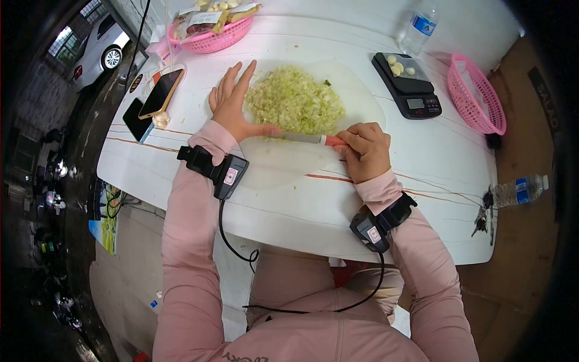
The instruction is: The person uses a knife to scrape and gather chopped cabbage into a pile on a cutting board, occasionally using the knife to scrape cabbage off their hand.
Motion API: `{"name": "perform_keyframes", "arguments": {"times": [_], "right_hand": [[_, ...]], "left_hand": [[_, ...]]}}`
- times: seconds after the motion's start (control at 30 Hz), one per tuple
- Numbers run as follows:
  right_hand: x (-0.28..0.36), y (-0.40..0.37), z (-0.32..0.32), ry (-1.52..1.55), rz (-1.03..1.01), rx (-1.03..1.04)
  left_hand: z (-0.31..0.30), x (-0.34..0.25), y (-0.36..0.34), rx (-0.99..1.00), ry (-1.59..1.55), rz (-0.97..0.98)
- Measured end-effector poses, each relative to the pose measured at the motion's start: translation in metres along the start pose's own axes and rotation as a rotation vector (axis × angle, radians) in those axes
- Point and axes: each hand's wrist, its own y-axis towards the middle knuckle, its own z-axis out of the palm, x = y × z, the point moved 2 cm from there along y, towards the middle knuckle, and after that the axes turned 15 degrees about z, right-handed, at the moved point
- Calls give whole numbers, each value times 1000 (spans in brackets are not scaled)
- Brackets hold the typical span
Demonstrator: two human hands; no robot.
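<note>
A heap of finely chopped pale green vegetable (294, 99) lies on a thin translucent mat (271, 166) on the white table. My right hand (365, 151) is closed round the red handle of a knife (301, 138), whose blade points left along the near edge of the heap. At the heap's left side, my left hand (234, 105) has its fingers spread, with the thumb stretched toward the blade's tip. Whether that thumb touches the blade cannot be made out.
Two phones (161, 93) lie on the left. Packets fill a pink basket (220, 41) at the back. To the right are a black scale (416, 107) with garlic cloves, a bottle (417, 30), another pink basket (476, 96), a lying bottle (520, 190) and keys (481, 217).
</note>
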Motion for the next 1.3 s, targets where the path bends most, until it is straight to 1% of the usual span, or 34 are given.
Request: {"name": "perform_keyframes", "arguments": {"times": [0.03,0.1,0.2,0.37,0.5,0.6,0.67,0.77,0.83,0.9,1.07,1.13,1.23,1.3], "right_hand": [[4,0,-2,1,-2,0],[15,1,-10,-100,-88,-106],[26,0,-14,-156,-116,-146],[15,-3,-8,-125,-69,-75],[12,-3,-7,-133,-61,-26],[21,-2,-12,-117,-101,-85],[27,-3,-16,-143,-125,-87],[29,-3,-15,-152,-162,-89],[29,-5,-16,-137,-177,-87],[28,-4,-18,-141,-175,-39],[24,-5,-17,-131,-149,-52],[25,-2,-20,-124,-151,-60],[29,-3,-24,-125,-172,-69],[29,-3,-22,-135,-171,-67]], "left_hand": [[-1,0,0,12,-10,-15],[-1,2,-2,28,-14,-38],[0,4,-4,56,-30,-73],[4,4,-2,67,-38,-72],[3,3,-1,104,-80,-114],[-1,0,-2,151,-91,-157],[-3,-2,-4,168,-101,-177],[-3,-6,-6,217,-54,-142],[-4,-11,-4,130,-87,-36],[-4,-7,-3,91,-106,-22],[-8,-7,0,-6,-97,30],[-11,-6,0,-82,-123,63],[-17,-6,1,-114,-190,82],[-16,-6,-1,-81,-153,71]]}}
